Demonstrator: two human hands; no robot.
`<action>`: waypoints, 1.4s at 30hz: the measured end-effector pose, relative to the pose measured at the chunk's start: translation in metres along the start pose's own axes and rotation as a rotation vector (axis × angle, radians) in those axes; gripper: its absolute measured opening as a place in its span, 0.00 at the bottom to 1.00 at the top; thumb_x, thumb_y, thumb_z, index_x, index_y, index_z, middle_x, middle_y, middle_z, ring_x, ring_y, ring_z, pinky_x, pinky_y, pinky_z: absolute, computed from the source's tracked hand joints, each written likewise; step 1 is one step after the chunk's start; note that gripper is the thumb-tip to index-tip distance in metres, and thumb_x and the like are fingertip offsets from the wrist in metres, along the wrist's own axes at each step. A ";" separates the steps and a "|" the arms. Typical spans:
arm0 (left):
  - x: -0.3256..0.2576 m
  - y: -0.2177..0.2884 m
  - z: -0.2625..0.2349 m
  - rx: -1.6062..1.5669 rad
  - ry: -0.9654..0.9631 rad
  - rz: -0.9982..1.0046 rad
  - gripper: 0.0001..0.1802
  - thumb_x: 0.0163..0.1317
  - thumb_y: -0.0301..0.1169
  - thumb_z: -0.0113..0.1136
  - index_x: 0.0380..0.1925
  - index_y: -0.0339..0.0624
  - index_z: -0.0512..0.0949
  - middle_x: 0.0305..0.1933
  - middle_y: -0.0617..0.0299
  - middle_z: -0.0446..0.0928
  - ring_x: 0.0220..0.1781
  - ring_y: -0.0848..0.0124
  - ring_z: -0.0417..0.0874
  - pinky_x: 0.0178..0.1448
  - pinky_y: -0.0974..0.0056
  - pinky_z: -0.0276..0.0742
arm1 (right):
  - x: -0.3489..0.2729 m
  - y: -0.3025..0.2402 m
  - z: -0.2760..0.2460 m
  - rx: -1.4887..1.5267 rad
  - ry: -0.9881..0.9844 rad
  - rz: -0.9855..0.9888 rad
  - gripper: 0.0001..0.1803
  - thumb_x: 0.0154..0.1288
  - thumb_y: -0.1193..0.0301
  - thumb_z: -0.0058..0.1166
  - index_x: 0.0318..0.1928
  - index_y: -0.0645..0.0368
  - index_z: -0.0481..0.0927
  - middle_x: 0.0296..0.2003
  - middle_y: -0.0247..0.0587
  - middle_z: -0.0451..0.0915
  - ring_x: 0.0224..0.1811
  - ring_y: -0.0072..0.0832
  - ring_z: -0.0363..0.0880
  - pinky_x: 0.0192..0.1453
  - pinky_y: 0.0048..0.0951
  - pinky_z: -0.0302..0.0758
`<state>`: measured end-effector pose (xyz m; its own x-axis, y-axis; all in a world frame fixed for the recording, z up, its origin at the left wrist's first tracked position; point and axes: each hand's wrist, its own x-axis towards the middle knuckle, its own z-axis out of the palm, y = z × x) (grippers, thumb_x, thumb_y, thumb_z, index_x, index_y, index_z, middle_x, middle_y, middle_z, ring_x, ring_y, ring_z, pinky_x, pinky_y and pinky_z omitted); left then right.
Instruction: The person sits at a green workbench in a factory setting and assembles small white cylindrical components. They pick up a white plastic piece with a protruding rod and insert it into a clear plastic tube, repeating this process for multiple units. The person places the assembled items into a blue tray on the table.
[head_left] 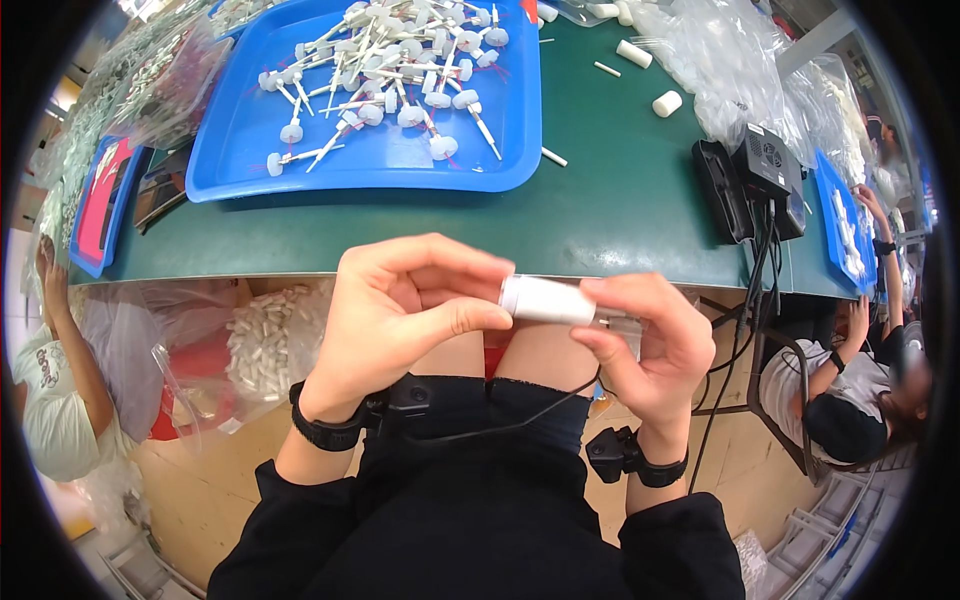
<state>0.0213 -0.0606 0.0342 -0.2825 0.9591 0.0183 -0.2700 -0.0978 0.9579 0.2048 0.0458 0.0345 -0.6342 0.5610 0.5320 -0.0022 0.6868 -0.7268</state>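
Observation:
Above my lap, just in front of the table edge, a white plastic cylinder (548, 300) lies level between my two hands. My left hand (405, 305) pinches its left end, where a narrower ring shows, between thumb and fingers. At the other end, my right hand (650, 335) grips it with thumb and fingertips. A small pale piece shows near the right fingers, too blurred to name. Beyond my hands, a blue tray (260, 175) holds a heap of thin white stems with round, pale, wheel-like ends and fine red wires (400, 70).
Loose white cylinders (667, 103) and clear plastic bags (720, 60) lie at the back right of the green table (620, 210). A black device with cables (768, 165) stands at the right. A bag of white cylinders (270, 345) sits below the table's left. People work at both sides.

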 end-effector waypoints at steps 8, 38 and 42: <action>-0.005 -0.010 0.013 0.083 0.043 0.198 0.13 0.44 0.12 0.67 0.32 0.30 0.80 0.38 0.48 0.79 0.38 0.66 0.83 0.38 0.69 0.80 | -0.002 -0.005 0.009 0.145 -0.038 0.025 0.17 0.46 0.80 0.65 0.41 0.63 0.82 0.33 0.42 0.82 0.34 0.30 0.81 0.37 0.26 0.77; -0.018 -0.013 0.013 0.392 0.037 0.430 0.15 0.40 0.15 0.70 0.32 0.35 0.81 0.35 0.50 0.78 0.37 0.63 0.83 0.39 0.66 0.80 | -0.026 -0.016 0.021 0.198 0.145 0.087 0.17 0.48 0.76 0.68 0.40 0.66 0.80 0.35 0.47 0.83 0.36 0.33 0.83 0.39 0.25 0.78; -0.016 -0.017 0.010 0.421 -0.013 0.521 0.16 0.38 0.16 0.72 0.31 0.35 0.82 0.31 0.54 0.79 0.35 0.64 0.83 0.36 0.67 0.79 | -0.036 -0.019 0.031 0.279 0.240 0.139 0.15 0.49 0.78 0.67 0.39 0.66 0.79 0.35 0.49 0.82 0.36 0.32 0.83 0.39 0.24 0.78</action>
<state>0.0397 -0.0717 0.0206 -0.2668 0.8178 0.5100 0.2814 -0.4400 0.8528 0.2040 -0.0016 0.0160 -0.4448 0.7547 0.4822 -0.1597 0.4629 -0.8719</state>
